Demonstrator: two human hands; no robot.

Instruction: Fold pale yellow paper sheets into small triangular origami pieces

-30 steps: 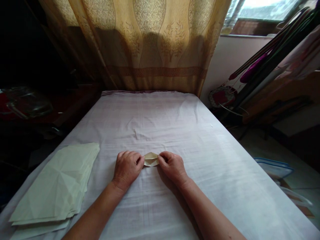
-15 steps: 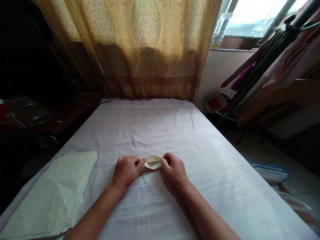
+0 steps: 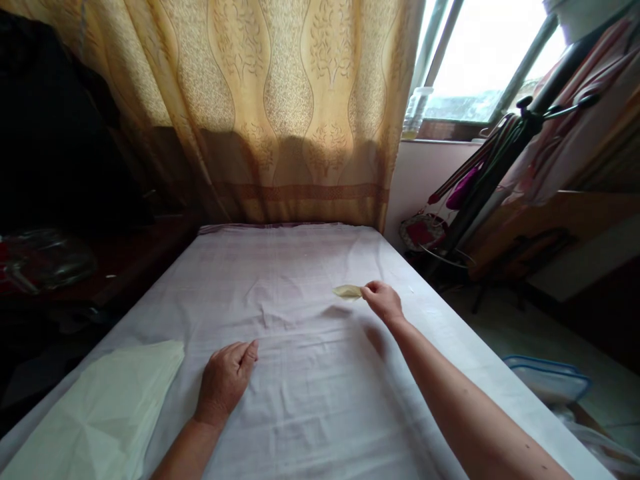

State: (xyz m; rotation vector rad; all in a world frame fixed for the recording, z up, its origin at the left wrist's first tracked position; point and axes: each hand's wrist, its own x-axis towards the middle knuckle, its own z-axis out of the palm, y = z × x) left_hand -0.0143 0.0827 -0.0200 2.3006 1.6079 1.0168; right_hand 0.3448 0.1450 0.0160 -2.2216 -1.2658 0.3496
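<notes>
My right hand [image 3: 383, 301] reaches out over the right part of the cloth-covered table [image 3: 310, 267] and pinches one end of a small folded cream paper piece [image 3: 347, 291], held just above the cloth. My left hand [image 3: 226, 380] rests low on the cloth nearer me, fingers loosely curled, holding nothing. A stack of pale cream paper sheets [image 3: 100, 420] lies at the near left corner, to the left of my left hand.
A patterned tan curtain [image 3: 280, 113] hangs behind the table's far edge. At right stand a dark pole rack with hanging items [image 3: 495, 160] and a window [image 3: 480, 60]. A blue-rimmed container [image 3: 547, 377] sits on the floor at right. Dark clutter fills the left.
Both hands held the folded paper at the table's middle. Now my right hand has carried it away to the far right, and my left hand has let go and drawn back left.
</notes>
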